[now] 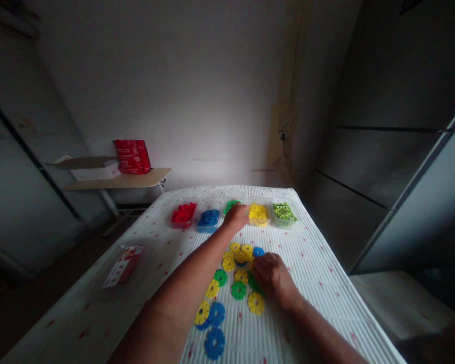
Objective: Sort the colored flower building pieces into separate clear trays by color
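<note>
My left hand [236, 217] reaches far across the table [318, 263] to the green-piece tray [231, 205], fingers curled down over it; what it holds is hidden. My right hand [272, 276] rests nearer on a scatter of flat flower-shaped discs [238, 289] in yellow, green and blue, fingers bent over a green one. At the far edge, trays stand in a row: red [183, 214], blue [208, 220], green, yellow [258, 214], light green [284, 212].
A small red and white box [123, 265] lies at the table's left. More blue discs [214, 342] sit near the front edge. Beyond the table a low shelf [117, 180] carries a red bag [132, 156] and a cardboard box.
</note>
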A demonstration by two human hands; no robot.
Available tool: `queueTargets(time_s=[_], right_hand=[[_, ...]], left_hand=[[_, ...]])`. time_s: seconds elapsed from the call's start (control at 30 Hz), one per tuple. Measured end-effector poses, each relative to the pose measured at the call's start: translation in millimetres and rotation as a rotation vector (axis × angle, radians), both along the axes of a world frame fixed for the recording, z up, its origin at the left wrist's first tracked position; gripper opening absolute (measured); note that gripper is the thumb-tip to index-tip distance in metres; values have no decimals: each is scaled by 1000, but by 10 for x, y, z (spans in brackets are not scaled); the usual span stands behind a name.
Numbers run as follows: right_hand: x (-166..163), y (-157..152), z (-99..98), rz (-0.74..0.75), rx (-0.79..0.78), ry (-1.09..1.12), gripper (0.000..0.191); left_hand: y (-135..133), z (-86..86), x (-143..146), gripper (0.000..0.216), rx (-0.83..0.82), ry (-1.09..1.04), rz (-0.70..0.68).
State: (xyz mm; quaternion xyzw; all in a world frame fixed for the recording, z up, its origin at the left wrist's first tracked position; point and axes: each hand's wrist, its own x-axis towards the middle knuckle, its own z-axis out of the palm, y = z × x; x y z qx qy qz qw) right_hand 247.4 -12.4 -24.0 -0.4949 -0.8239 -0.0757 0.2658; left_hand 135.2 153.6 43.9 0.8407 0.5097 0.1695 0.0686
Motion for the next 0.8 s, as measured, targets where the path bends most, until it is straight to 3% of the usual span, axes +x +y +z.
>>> queueTargets(time_s=[0.23, 0.43, 0.6, 0.8], right_hand=[[359, 108, -25, -125, -48, 354, 20], [432, 173, -81, -218, -124, 435, 26], [396, 175, -92, -227, -178, 354, 30], [481, 172, -71, -209, -325, 235, 25]], left_hand=[[-671, -239, -1037, 26, -58, 6, -37], [-1027, -629, -1873, 26, -50, -50, 158], [-1062, -866, -2155, 26, 52, -145, 289], [-1025, -934, -2205, 25, 32, -311, 275]])
